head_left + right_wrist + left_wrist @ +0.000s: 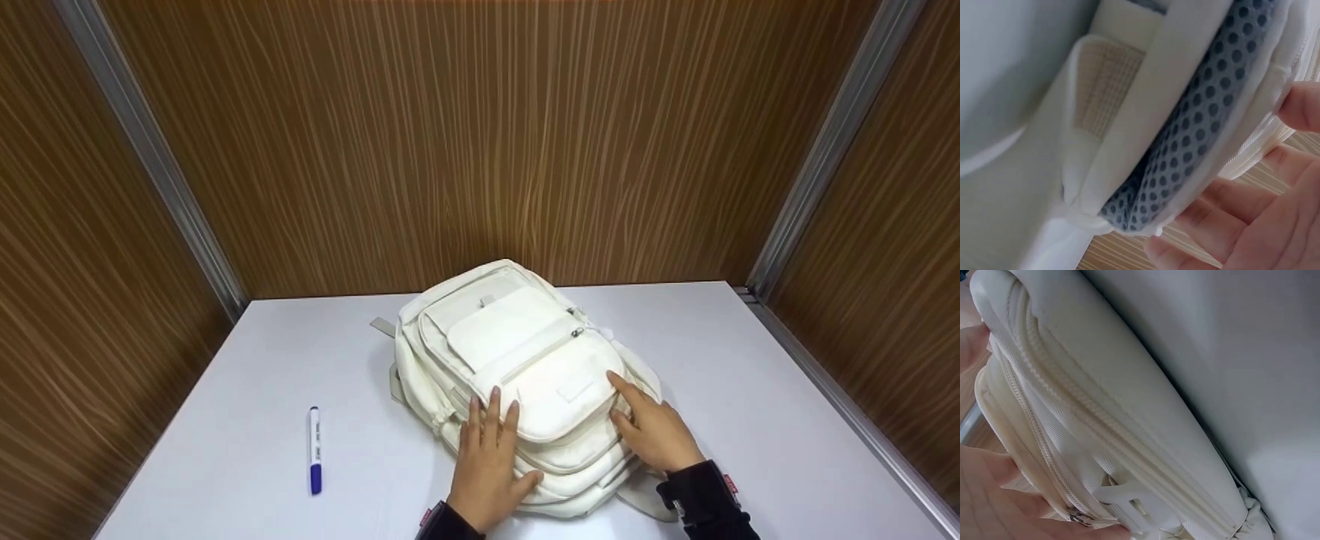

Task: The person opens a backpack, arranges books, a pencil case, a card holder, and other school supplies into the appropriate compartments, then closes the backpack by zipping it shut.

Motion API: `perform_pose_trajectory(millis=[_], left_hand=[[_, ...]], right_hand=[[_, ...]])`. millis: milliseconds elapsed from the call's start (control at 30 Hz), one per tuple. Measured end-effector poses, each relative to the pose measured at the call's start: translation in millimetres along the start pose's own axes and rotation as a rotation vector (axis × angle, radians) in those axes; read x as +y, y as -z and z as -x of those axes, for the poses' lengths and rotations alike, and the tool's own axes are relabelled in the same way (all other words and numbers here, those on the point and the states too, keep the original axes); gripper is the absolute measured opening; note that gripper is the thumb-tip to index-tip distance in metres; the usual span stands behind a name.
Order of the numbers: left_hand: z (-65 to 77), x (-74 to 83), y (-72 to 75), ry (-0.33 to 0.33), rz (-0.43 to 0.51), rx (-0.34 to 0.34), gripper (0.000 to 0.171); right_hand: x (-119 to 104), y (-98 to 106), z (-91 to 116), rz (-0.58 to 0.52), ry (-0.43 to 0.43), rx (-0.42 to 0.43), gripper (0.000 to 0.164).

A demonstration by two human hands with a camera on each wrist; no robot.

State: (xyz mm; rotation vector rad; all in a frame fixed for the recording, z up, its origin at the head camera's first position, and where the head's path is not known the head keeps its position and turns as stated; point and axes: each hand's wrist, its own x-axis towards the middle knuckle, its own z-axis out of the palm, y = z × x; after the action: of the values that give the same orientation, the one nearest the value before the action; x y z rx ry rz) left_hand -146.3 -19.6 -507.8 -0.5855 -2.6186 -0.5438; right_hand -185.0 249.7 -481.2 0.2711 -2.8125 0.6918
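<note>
A cream-white backpack lies on the table at a slant, its front pockets facing up. My left hand rests on its near left part, fingers stretched out over the fabric. The right hand touches the backpack's right side with its fingers spread. In the left wrist view, fingertips reach a zipper along the bag's edge. Blue-grey mesh padding shows in the right wrist view, with the fingers along the bag beside it. The bag's underside is hidden in the head view.
A white marker with a blue cap lies on the white table to the left of the backpack. Wood-patterned panels enclose the table at the back and both sides, with metal strips at the corners.
</note>
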Motion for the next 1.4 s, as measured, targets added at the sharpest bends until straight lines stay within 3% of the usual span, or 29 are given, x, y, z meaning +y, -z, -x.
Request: perform_pose_trajectory(millis=[367, 600, 867, 1200, 1400], left_hand=[[-4.8, -7.6, 2.5, 0.017, 0.029, -0.009, 0.093], [-7.2, -14.8, 8.5, 0.097, 0.108, -0.045, 0.086], [-8.8, -25.8, 15.6, 0.164, 0.118, -0.034, 0.086], [-8.5, -33.2, 22.6, 0.244, 0.057, -0.012, 0.096], [-8.2, -39.5, 28.5, 0.255, 0.079, -0.023, 0.092]], right_hand=[[-3, 4, 5, 0.034, -0.012, -0.038, 0.062], [-17, 6, 19, 0.057, 0.032, -0.051, 0.063], [-46, 6, 33, 0.104, 0.036, -0.067, 0.061], [-70, -5, 42, 0.14, 0.168, -0.002, 0.058], [-82, -12, 45, 0.159, 0.224, 0.014, 0.056]])
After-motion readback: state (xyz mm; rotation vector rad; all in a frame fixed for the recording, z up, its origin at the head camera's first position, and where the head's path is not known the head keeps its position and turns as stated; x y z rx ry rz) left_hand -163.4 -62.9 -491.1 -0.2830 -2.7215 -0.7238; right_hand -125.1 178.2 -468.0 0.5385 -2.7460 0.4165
